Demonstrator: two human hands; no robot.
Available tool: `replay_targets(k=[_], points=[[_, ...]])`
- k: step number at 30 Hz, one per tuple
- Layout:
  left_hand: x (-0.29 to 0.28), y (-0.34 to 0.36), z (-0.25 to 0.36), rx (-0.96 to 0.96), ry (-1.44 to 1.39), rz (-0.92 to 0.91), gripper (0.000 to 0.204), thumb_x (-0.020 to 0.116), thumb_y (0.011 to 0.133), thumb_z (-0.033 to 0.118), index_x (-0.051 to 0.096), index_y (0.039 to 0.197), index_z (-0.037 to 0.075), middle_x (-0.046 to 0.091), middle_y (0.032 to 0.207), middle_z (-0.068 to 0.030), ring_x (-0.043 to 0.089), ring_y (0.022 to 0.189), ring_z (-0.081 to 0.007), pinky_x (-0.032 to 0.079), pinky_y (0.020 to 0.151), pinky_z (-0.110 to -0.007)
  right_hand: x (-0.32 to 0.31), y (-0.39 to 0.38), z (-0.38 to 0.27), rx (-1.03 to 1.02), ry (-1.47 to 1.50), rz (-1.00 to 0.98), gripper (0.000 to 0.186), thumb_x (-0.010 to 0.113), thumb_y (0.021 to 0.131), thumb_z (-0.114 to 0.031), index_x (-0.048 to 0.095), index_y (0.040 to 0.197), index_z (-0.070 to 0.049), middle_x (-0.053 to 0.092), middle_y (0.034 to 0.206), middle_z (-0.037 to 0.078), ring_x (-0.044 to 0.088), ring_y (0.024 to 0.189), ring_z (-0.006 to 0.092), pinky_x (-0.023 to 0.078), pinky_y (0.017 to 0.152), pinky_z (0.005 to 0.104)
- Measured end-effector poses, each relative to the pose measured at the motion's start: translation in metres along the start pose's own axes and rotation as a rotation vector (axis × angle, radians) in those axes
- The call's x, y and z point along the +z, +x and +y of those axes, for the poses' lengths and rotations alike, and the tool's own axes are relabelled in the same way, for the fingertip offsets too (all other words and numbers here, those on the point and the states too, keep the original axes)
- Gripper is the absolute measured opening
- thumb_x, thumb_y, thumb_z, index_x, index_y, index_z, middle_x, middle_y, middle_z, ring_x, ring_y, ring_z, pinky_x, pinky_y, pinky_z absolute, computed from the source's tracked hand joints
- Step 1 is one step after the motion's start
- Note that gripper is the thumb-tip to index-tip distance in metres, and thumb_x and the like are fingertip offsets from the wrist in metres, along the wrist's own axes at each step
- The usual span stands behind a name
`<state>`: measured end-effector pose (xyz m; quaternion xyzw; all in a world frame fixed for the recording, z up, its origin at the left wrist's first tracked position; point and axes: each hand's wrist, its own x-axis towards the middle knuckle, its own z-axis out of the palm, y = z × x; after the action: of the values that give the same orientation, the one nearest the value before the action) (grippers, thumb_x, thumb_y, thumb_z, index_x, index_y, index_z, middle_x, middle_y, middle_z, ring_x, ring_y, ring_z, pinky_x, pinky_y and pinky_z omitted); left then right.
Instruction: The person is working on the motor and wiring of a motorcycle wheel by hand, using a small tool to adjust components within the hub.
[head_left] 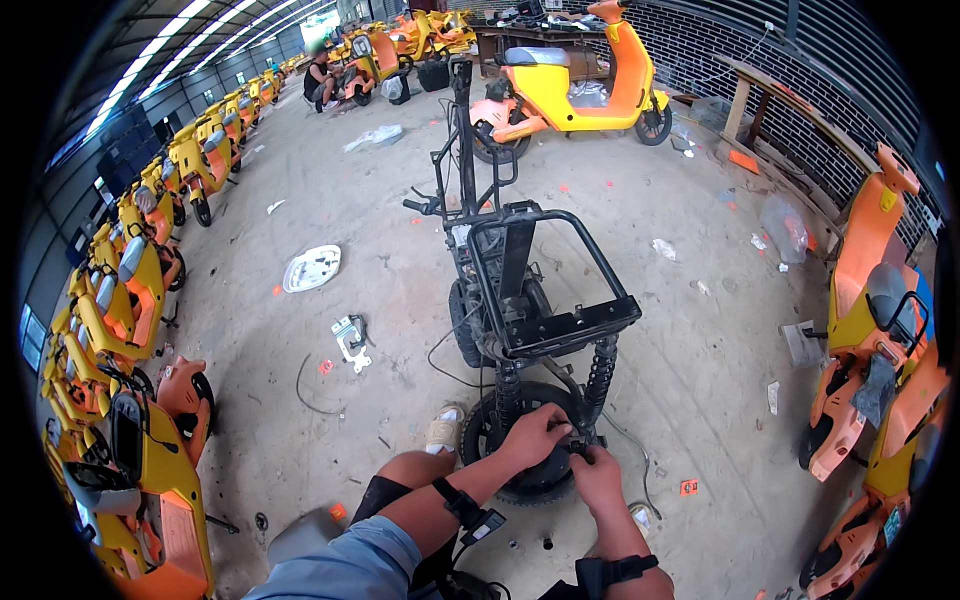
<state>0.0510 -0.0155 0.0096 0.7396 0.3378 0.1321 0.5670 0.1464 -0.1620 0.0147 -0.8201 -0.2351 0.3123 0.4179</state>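
Note:
A stripped black scooter frame [565,320] stands before me, its rear wheel [520,480] low between my feet and two coil shock absorbers [600,385] above it. My left hand [530,435] is at the wheel's upper right side, fingers bent and closed near the lower end of the right shock; what they grip, if anything, is too small to tell. My right hand [592,470] is just below it, fingers closed round a small dark part [578,447] by the hub. A loose dark cable [640,450] runs along the floor to the right.
Yellow-and-orange scooters line the left [140,300] and right [850,310]; another [580,100] stands behind the frame. A person [318,80] crouches by scooters at the back. A white panel [310,268], metal bracket [352,340], plastic bags and scraps lie on the concrete floor. A wooden bench [740,110] stands at right.

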Motion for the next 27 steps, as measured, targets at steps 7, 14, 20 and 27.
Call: replay_targets(k=[7, 14, 20, 27], points=[[-0.002, -0.001, -0.012, -0.036, -0.164, -0.024, 0.020, 0.069, 0.097, 0.015, 0.061, 0.109, 0.001, 0.072, 0.096, -0.0105, 0.071, 0.089, -0.0180, 0.055, 0.079, -0.034, 0.001, -0.006, -0.001, -0.025, -0.013, -0.010, 0.039, 0.069, 0.086, -0.030, 0.070, 0.109, 0.001, 0.073, 0.096, 0.023, 0.071, 0.092, 0.0382, 0.054, 0.083, 0.0425], [-0.012, -0.023, -0.011, -0.280, -0.441, -0.142, 0.026, 0.075, 0.094, 0.024, 0.063, 0.111, 0.009, 0.068, 0.094, -0.0020, 0.058, 0.071, -0.0060, 0.037, 0.049, -0.022, 0.011, -0.024, 0.016, 0.082, 0.152, -0.042, 0.033, 0.070, 0.088, -0.024, 0.071, 0.106, 0.004, 0.073, 0.090, 0.017, 0.070, 0.083, 0.0263, 0.053, 0.078, 0.0368], [-0.011, -0.053, -0.025, -0.299, -0.551, -0.152, 0.026, 0.076, 0.094, 0.023, 0.063, 0.111, 0.008, 0.069, 0.093, -0.0022, 0.057, 0.067, -0.0048, 0.036, 0.047, -0.021, 0.024, -0.050, 0.032, 0.048, 0.258, -0.040, 0.021, 0.067, 0.093, -0.018, 0.069, 0.098, 0.001, 0.067, 0.080, 0.006, 0.059, 0.063, 0.0127, 0.047, 0.058, 0.0291], [-0.007, -0.075, -0.031, -0.272, -0.451, -0.121, 0.029, 0.079, 0.091, 0.028, 0.067, 0.105, 0.006, 0.068, 0.090, -0.0015, 0.053, 0.064, -0.0044, 0.036, 0.046, -0.022, 0.021, -0.080, 0.022, 0.122, 0.281, -0.069, 0.020, 0.067, 0.091, -0.019, 0.068, 0.096, 0.001, 0.066, 0.079, 0.006, 0.059, 0.063, 0.0128, 0.046, 0.058, 0.0290]])
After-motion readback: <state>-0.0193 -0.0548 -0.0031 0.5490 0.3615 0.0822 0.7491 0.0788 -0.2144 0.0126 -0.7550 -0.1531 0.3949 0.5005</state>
